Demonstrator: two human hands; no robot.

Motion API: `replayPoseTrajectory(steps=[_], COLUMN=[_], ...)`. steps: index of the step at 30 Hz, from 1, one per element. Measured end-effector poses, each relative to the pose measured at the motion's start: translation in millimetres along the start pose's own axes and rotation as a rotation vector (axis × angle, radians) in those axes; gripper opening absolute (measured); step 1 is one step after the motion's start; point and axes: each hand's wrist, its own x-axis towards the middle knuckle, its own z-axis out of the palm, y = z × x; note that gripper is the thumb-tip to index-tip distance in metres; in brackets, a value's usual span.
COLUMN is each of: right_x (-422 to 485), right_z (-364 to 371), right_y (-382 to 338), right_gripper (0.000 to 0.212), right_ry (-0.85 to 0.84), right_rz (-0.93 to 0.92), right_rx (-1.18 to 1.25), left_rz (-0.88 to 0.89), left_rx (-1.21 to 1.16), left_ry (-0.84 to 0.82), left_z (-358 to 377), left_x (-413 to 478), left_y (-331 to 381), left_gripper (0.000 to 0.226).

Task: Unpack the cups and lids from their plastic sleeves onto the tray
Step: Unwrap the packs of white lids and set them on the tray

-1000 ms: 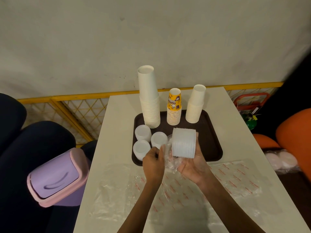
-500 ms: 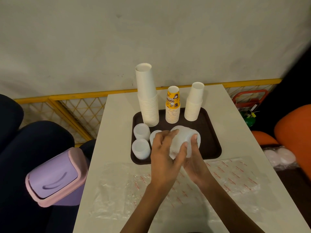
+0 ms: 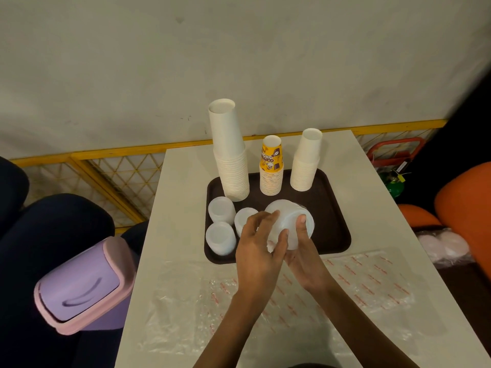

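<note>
Since the earlier frame, the left hand (image 3: 259, 243) and right hand (image 3: 305, 251) have carried the stack of translucent white plastic lids (image 3: 292, 219) over the dark brown tray's (image 3: 334, 208) near edge. Both hands curl round it, probably to steady it during placement. The fingers hide its base, so contact with the tray cannot be told.

This looks like a small drinks stall or café corner rather than a home: a brown serving tray (image 3: 337, 208) on a plain white counter (image 3: 180, 208) carries tall stacks of disposable paper cups (image 3: 231, 160), one stack printed yellow with coffee-shop branding (image 3: 271, 168), beside short stacks of white lids (image 3: 220, 236). Bulk plastic sleeves (image 3: 372, 282) lie flat on the counter. Around it stand a bare grey wall (image 3: 239, 49), a yellow mesh railing (image 3: 106, 176), orange seats (image 3: 465, 208) and a purple swing-lid bin (image 3: 79, 285).
</note>
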Motion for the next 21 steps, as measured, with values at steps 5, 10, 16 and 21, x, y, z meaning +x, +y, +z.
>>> replayPoseTrajectory(steps=[5,10,16,21], right_x=[9.9,20.6,31.3,42.7], right_z=[2.4,5.3,6.2,3.1], right_y=[4.3,4.3,3.2,4.0], right_gripper=[0.129,0.117,0.108,0.086], right_ry=[0.027,0.095,0.083,0.088], right_rz=[0.008,0.083,0.188,0.242], right_rx=[0.045,0.201,0.388,0.394], left_rz=[-0.048,-0.14,-0.32,-0.425], left_rx=[0.019,0.062,0.009,-0.088], left_ry=[0.01,-0.06,-0.079,-0.08], left_z=[-1.4,-2.6,-6.7,-8.9], left_x=[12.6,26.4,43.3,55.3], left_y=[-1.5,-6.4,-13.5,-23.6], left_gripper=[0.041,0.03,0.028,0.029])
